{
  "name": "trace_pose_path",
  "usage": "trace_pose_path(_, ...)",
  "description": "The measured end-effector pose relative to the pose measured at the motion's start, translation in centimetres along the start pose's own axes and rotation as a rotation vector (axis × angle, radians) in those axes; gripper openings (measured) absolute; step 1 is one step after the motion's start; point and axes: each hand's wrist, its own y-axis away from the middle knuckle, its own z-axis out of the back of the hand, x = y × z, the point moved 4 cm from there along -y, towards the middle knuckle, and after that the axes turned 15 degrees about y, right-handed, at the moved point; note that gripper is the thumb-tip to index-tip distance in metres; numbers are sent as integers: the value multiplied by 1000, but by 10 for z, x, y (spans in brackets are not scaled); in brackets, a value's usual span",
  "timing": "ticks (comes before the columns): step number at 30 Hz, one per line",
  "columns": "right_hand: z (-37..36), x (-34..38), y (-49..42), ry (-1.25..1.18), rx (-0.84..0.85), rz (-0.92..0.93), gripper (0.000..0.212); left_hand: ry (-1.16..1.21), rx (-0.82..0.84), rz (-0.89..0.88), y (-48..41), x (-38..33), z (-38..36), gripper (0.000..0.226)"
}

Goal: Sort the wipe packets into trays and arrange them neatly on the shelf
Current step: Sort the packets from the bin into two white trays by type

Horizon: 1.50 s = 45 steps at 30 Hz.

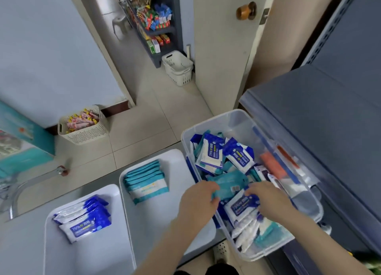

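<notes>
A clear plastic bin [216,120] on the right holds a loose heap of blue-and-white and teal wipe packets. Both my hands are inside it. My left hand [199,198] grips the left end of a teal packet [228,185] lying on top. My right hand [266,198] rests with curled fingers on a blue-and-white packet [239,205]; whether it grips it is unclear. A white tray [177,159] in the middle holds a row of teal packets [146,182]. Another white tray [61,243] at the left holds blue-and-white packets [84,219].
A grey-blue shelf [321,114] runs along the right beside the bin. On the tiled floor stand a beige basket of pink snacks [82,126] and a white basket [178,68] by an open door. A stocked rack [156,23] stands beyond the doorway.
</notes>
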Motion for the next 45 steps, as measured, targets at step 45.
trace_pose_path(45, -7, -42, -33, -546, 200, 339, 14, 817, -331, 533, -20, -8, -26, 14)
